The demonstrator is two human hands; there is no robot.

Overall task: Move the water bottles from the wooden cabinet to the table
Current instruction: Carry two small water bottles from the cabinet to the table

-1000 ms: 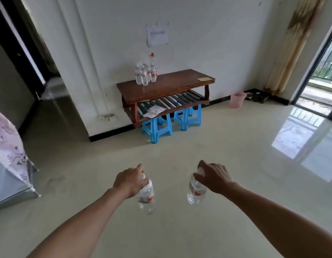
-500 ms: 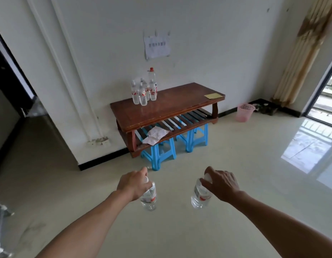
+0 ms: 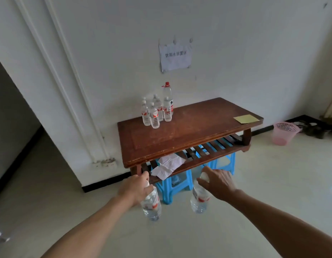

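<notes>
**Carrying two bottles up to the table**

Head view: the left hand [image 3: 135,189] is curled round the neck and cap of the left bottle [image 3: 152,205], which hangs below the fist. The right hand [image 3: 217,183] grips the cap end of the right bottle [image 3: 199,200] from above, fingers wrapped over it. Both bottles are in the air above the floor, just short of the near edge of the table [image 3: 189,135].

Held by the cap, each bottle will likely swing, so the arms should rise smoothly until the bases are above the tabletop before reaching in. The bare wood in the middle looks like the safest landing place. Each base should sit flat before the fingers loosen, with the two bottles set down apart from each other.

A cluster [image 3: 156,112] of bottles already stands at the back left of the top, a tall red-capped one [image 3: 167,94] behind it; a careless reach could topple them. A yellow note [image 3: 246,118] lies at the far right corner. Crumpled paper [image 3: 169,165] sits on the slatted shelf [image 3: 208,155], and blue stools [image 3: 172,187] under the table jut toward the person, a likely thing to bump. A pink basket [image 3: 284,133] stands well off to the right, and a sign [image 3: 175,57] hangs on the wall.
</notes>
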